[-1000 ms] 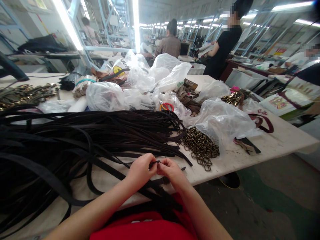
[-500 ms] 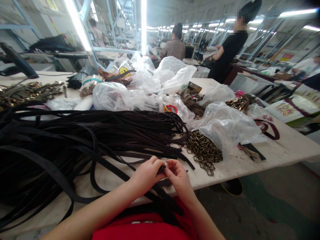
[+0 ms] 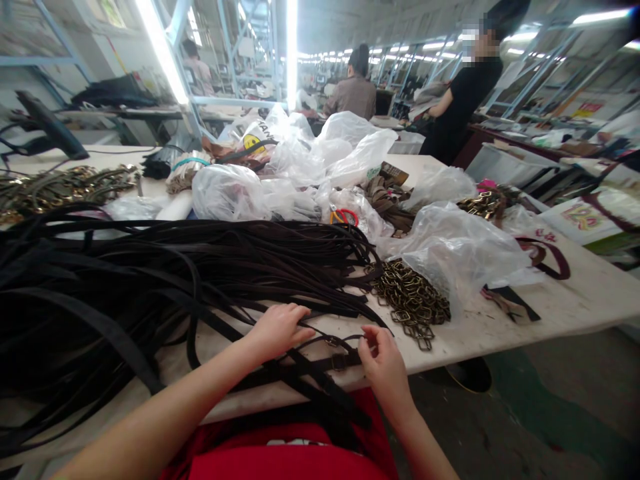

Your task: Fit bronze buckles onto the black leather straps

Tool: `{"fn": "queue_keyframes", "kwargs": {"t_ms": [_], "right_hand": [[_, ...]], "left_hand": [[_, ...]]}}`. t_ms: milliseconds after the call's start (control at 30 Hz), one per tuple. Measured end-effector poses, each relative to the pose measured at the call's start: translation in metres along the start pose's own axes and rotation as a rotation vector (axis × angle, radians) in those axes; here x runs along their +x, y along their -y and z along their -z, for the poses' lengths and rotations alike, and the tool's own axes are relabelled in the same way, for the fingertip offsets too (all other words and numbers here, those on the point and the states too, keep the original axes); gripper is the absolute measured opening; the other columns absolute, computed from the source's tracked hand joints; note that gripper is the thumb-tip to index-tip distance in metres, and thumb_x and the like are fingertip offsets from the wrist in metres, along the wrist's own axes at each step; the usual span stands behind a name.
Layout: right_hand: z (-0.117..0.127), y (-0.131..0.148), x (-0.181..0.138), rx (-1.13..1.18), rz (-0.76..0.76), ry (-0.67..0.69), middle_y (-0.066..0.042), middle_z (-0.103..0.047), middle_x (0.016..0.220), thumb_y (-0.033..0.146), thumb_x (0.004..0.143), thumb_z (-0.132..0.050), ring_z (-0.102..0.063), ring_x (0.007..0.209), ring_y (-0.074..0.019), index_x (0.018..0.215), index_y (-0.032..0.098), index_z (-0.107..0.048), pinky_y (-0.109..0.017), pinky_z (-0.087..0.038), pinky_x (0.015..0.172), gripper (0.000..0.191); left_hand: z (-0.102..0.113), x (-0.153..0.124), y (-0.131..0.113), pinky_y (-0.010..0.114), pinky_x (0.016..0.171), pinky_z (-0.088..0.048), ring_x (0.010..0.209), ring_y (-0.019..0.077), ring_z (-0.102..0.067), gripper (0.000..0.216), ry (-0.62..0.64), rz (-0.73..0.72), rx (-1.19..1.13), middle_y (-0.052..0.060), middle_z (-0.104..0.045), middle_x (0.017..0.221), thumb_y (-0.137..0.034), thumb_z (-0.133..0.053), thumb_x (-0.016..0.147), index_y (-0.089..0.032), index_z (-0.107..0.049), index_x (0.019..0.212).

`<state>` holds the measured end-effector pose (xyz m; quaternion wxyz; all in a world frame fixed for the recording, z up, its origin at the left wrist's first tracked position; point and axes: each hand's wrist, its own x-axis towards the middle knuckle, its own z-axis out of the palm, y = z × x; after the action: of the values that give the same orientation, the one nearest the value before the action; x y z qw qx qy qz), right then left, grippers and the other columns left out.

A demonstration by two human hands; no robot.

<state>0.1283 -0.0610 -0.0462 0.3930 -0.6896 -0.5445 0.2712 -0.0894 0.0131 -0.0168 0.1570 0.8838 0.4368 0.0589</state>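
A black strap [image 3: 345,345] with metal buckles lies in a curve between my hands at the table's front edge. My left hand [image 3: 281,330] is open over the straps, its thumb apart from the fingers. My right hand [image 3: 384,359] has its fingers curled in a pinch at the strap's right end. A rectangular metal buckle [image 3: 339,362] sits on the strap just left of my right hand. More black straps [image 3: 320,383] run below my hands over the table edge. A large heap of long black straps [image 3: 150,267] covers the table's left side.
Bronze-coloured rectangular rings [image 3: 413,297] lie piled to the right of the straps. Behind them are clear plastic bags [image 3: 455,243] and orange-handled scissors [image 3: 344,217]. Gold hardware [image 3: 65,190] lies at the far left. A person in black [image 3: 465,93] stands beyond the table.
My hands were together around a small part of the strap. They have moved apart, left hand to the left and right hand to the right, leaving the buckled strap visible between them.
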Motion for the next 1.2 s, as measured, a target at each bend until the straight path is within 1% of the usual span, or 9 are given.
{"fn": "queue_keyframes", "kwargs": {"t_ms": [167, 367, 567, 733, 833, 900, 967, 1100, 1200], "right_hand": [[-0.003, 0.003, 0.009, -0.290, 0.284, 0.097, -0.009, -0.058, 0.097, 0.029, 0.083, -0.044, -0.052, 0.089, -0.0221, 0.097, 0.018, -0.058, -0.035, -0.039, 0.080, 0.023], [-0.019, 0.007, 0.012, -0.462, 0.348, 0.297, -0.004, -0.062, 0.080, 0.024, 0.083, -0.046, -0.054, 0.080, -0.0194, 0.079, 0.021, -0.063, -0.031, -0.037, 0.073, 0.018], [-0.010, -0.010, 0.040, -0.480, 0.291, 0.134, -0.014, -0.054, 0.115, 0.021, 0.083, -0.039, -0.049, 0.106, -0.0235, 0.115, 0.012, -0.051, -0.035, -0.038, 0.088, 0.036], [0.013, -0.020, 0.063, -0.318, 0.255, 0.014, -0.015, -0.049, 0.122, 0.024, 0.083, -0.037, -0.044, 0.113, -0.0244, 0.119, 0.011, -0.048, -0.038, -0.036, 0.094, 0.040], [0.025, -0.017, 0.060, -0.059, 0.109, 0.062, -0.009, -0.062, 0.092, 0.038, 0.085, -0.038, -0.058, 0.085, -0.0222, 0.106, 0.016, -0.057, -0.035, -0.045, 0.075, 0.036], [0.028, -0.014, 0.052, 0.148, -0.011, 0.109, -0.003, -0.060, 0.071, 0.044, 0.084, -0.040, -0.057, 0.063, -0.0179, 0.096, 0.018, -0.059, -0.029, -0.045, 0.058, 0.035], [0.027, -0.010, 0.041, 0.292, -0.070, 0.104, -0.001, -0.056, 0.065, 0.045, 0.081, -0.046, -0.053, 0.056, -0.0150, 0.089, 0.018, -0.059, -0.025, -0.042, 0.052, 0.030], [0.024, -0.010, 0.026, 0.368, -0.049, 0.141, -0.001, -0.057, 0.074, 0.039, 0.078, -0.054, -0.053, 0.067, -0.0152, 0.087, 0.018, -0.058, -0.025, -0.043, 0.060, 0.023], [0.037, -0.019, 0.032, 0.249, -0.017, 0.092, -0.002, -0.057, 0.071, 0.040, 0.081, -0.049, -0.054, 0.067, -0.0161, 0.088, 0.018, -0.058, -0.027, -0.043, 0.063, 0.024]], "left_hand": [[-0.006, -0.004, 0.013, 0.026, 0.062, -0.041, 0.066, 0.0171, -0.057, 0.035, 0.185, -0.005, 0.068, 0.005, -0.060, 0.070, -0.031, -0.034, 0.086, -0.017, -0.061, 0.069], [-0.007, 0.027, -0.005, 0.034, 0.073, -0.042, 0.085, 0.0254, -0.056, 0.021, 0.020, 0.142, 0.064, 0.012, -0.059, 0.086, -0.031, -0.048, 0.080, -0.015, -0.060, 0.081], [-0.021, 0.065, -0.021, 0.028, 0.070, -0.043, 0.079, 0.0205, -0.058, 0.015, 0.090, 0.130, -0.037, 0.007, -0.061, 0.082, -0.024, -0.056, 0.072, -0.017, -0.060, 0.084], [-0.017, 0.058, -0.022, 0.025, 0.068, -0.042, 0.078, 0.0183, -0.058, 0.017, 0.097, 0.105, -0.056, 0.005, -0.060, 0.085, -0.014, -0.048, 0.072, -0.017, -0.058, 0.085], [-0.017, 0.049, -0.028, 0.028, 0.070, -0.042, 0.079, 0.0185, -0.058, 0.032, 0.048, 0.052, 0.007, 0.007, -0.060, 0.091, -0.008, -0.039, 0.077, -0.018, -0.054, 0.103], [-0.018, 0.045, -0.035, 0.030, 0.073, -0.042, 0.083, 0.0200, -0.058, 0.041, 0.000, -0.025, 0.073, 0.008, -0.061, 0.094, -0.006, -0.039, 0.077, -0.020, -0.049, 0.114], [-0.019, 0.044, -0.043, 0.032, 0.075, -0.041, 0.085, 0.0222, -0.057, 0.040, -0.024, -0.073, 0.080, 0.009, -0.061, 0.094, -0.013, -0.045, 0.078, -0.020, -0.049, 0.117], [-0.017, 0.046, -0.060, 0.027, 0.065, -0.039, 0.075, 0.0201, -0.057, 0.025, 0.106, -0.089, -0.211, 0.005, -0.063, 0.081, -0.037, -0.046, 0.080, -0.021, -0.062, 0.091], [-0.011, 0.048, -0.066, 0.023, 0.057, -0.035, 0.064, 0.0156, -0.054, 0.025, 0.202, -0.014, -0.426, 0.000, -0.060, 0.069, -0.036, -0.043, 0.080, -0.019, -0.060, 0.071]]}}
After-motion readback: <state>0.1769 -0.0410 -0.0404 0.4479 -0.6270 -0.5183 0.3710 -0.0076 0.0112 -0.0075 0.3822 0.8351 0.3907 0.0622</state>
